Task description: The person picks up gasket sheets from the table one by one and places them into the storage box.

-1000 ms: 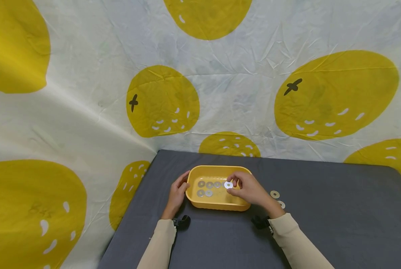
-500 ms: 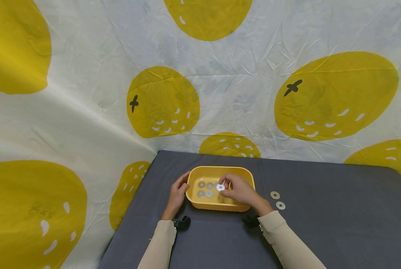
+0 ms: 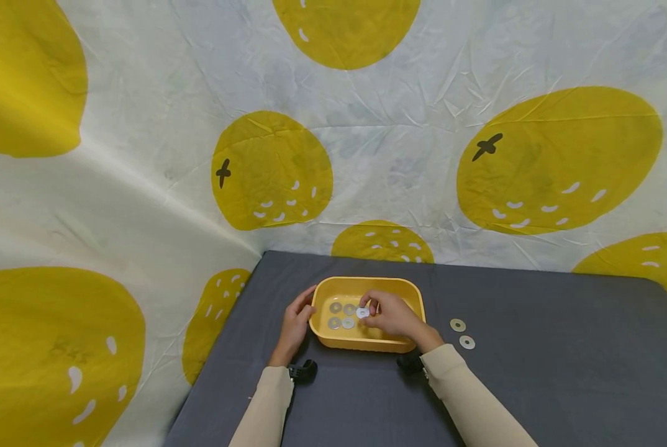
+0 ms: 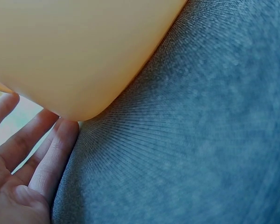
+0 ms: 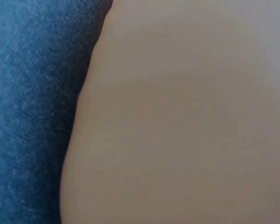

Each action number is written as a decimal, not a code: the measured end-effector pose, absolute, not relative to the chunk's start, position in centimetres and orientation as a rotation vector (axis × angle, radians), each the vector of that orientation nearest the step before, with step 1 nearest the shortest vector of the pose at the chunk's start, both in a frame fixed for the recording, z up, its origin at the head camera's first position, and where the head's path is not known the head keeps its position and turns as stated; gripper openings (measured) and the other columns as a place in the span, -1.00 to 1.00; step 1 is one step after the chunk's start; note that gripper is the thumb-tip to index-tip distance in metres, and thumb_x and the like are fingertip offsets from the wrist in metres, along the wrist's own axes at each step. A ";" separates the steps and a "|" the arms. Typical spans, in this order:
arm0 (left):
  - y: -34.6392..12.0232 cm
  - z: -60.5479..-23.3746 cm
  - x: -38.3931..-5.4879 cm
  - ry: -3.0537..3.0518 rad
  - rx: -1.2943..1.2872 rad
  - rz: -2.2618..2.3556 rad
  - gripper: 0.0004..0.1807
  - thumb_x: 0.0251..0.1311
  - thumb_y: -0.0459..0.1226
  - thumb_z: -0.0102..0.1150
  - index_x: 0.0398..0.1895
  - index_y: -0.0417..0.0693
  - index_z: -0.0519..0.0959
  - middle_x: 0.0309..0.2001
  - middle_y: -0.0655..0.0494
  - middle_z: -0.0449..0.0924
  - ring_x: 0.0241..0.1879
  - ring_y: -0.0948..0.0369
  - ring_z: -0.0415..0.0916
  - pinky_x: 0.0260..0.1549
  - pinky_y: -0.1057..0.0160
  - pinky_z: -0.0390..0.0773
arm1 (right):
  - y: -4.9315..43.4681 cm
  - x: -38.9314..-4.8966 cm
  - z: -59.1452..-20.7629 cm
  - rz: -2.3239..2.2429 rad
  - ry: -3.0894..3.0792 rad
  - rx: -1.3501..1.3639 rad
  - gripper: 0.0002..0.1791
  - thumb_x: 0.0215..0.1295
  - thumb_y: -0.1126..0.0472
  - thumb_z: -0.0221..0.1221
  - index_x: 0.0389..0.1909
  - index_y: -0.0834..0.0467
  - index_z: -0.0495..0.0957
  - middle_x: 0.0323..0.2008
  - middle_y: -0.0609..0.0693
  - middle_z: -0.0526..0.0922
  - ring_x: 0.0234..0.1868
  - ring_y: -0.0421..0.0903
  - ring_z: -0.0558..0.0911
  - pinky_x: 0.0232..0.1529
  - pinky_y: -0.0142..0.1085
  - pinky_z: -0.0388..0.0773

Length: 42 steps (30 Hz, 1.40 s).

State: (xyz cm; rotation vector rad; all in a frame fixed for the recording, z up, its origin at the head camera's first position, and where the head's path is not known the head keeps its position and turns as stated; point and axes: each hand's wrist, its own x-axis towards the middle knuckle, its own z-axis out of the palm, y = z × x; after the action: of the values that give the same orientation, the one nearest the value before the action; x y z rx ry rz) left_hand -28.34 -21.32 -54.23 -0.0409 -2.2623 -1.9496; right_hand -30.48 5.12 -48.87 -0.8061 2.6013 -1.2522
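Note:
In the head view, a yellow rectangular tray [image 3: 386, 285] sits on the dark cloth with several flat metal washers [image 3: 335, 308] lying in two rows in its left half. My left hand [image 3: 294, 323] holds the tray's left end, thumb at the rim and fingers along the outer wall. The left wrist view shows those fingers [image 4: 46, 168] touching the tray wall [image 4: 84, 60]. My right hand [image 3: 390, 315] is inside the tray and pinches a bright washer [image 3: 362, 313] by its edge, over the right end of the upper row. The right wrist view shows only blurred skin and cloth.
Two more washers, an upper one [image 3: 458, 325] and a lower one [image 3: 467, 342], lie on the dark tablecloth [image 3: 562, 347] right of the tray. A white curtain [image 3: 389, 155] printed with yellow fruit hangs behind and to the left.
My right hand has moved left inside the tray with its washer, and the washer now covers the upper row's right end. The left hand and the tray stay nearly in place.

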 end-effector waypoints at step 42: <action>-21.0 -51.3 -26.6 -2.308 -0.095 -1.968 -0.44 0.43 -0.41 -0.05 0.50 -0.16 0.35 0.26 -0.30 0.55 0.19 -0.20 0.54 -0.02 0.29 0.58 | 5.5 -31.3 -49.2 -1.329 2.685 -0.829 -0.80 0.32 0.28 0.31 -0.07 0.22 0.63 -0.47 -0.08 0.49 -0.50 -0.19 0.38 -0.40 -0.36 0.35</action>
State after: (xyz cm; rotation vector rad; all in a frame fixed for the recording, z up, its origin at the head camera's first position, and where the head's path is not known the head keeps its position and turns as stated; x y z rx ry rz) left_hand -26.64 -21.03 -51.32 -0.0948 -2.3076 -1.9684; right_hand -31.27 5.46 -49.17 -0.8291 2.6850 -1.3293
